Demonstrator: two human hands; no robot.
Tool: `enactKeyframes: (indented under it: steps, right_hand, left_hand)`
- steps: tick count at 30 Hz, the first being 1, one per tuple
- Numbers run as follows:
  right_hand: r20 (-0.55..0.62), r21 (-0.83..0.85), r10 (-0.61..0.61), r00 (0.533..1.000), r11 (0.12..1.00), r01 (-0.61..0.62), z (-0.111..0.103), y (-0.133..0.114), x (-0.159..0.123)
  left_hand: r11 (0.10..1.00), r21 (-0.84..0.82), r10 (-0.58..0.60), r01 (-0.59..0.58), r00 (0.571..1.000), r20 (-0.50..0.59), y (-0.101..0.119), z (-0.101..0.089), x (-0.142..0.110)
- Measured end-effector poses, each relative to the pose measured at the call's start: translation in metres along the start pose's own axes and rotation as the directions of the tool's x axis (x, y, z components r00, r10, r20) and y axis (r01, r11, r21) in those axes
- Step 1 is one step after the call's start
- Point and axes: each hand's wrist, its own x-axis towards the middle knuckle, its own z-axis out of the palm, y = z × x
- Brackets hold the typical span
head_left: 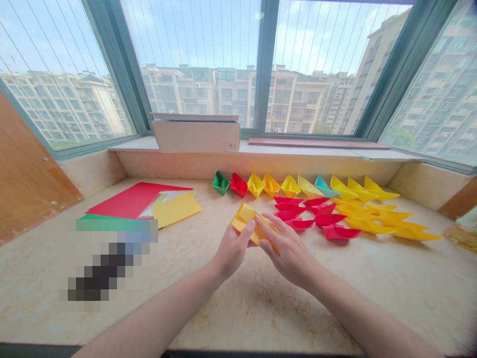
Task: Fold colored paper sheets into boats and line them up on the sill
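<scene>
Both my hands meet at the middle of the marble ledge on a folded piece of yellow paper. My left hand grips its near left side, thumb on top. My right hand lies over its right part with the fingers pressing the paper down. The sheet is partly folded and its right half is hidden under my fingers.
Several finished paper boats stand behind: a green one, red ones, yellow ones and a teal one. Loose coloured sheets lie at the left, above a blurred patch. A white box sits on the window sill.
</scene>
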Motion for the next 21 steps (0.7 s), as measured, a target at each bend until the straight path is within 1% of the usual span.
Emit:
enactKeyframes:
  steps: [3, 6, 8, 10, 13, 17, 19, 21]
  right_hand:
    - [-0.017, 0.153, 0.05, 0.999, 0.987, -0.047, 0.0, -0.001, 0.002]
    - [-0.046, 0.272, 0.098, 0.994, 0.959, -0.082, -0.001, 0.002, 0.003]
    - [-0.064, 0.297, 0.118, 0.991, 0.95, -0.094, -0.001, 0.005, 0.003]
    - [-0.075, 0.304, 0.133, 0.988, 0.947, -0.104, -0.003, 0.008, 0.003]
    - [-0.072, 0.296, 0.138, 0.988, 0.949, -0.111, -0.007, 0.01, 0.003]
    - [-0.05, 0.315, 0.158, 0.986, 0.939, -0.135, -0.011, 0.009, 0.005]
    - [-0.038, 0.351, 0.21, 0.977, 0.918, -0.183, -0.012, 0.009, 0.006]
    - [0.011, 0.398, 0.289, 0.957, 0.877, -0.269, -0.014, 0.01, 0.006]
  left_hand:
    - [0.996, 0.083, -0.021, 0.028, 0.996, -0.088, -0.001, -0.002, 0.002]
    - [0.98, 0.195, -0.002, 0.025, 0.993, -0.121, 0.0, -0.006, 0.005]
    - [0.971, 0.239, 0.041, -0.013, 0.992, -0.115, 0.002, -0.008, 0.006]
    - [0.975, 0.22, 0.068, -0.043, 0.992, -0.109, 0.006, -0.01, 0.008]
    - [0.982, 0.185, 0.071, -0.047, 0.99, -0.123, 0.012, -0.014, 0.01]
    - [0.969, 0.243, 0.076, -0.038, 0.986, -0.149, 0.016, -0.018, 0.013]
    - [0.965, 0.261, 0.079, -0.037, 0.986, -0.149, 0.015, -0.019, 0.014]
    - [0.958, 0.285, 0.081, -0.041, 0.988, -0.13, 0.014, -0.019, 0.014]
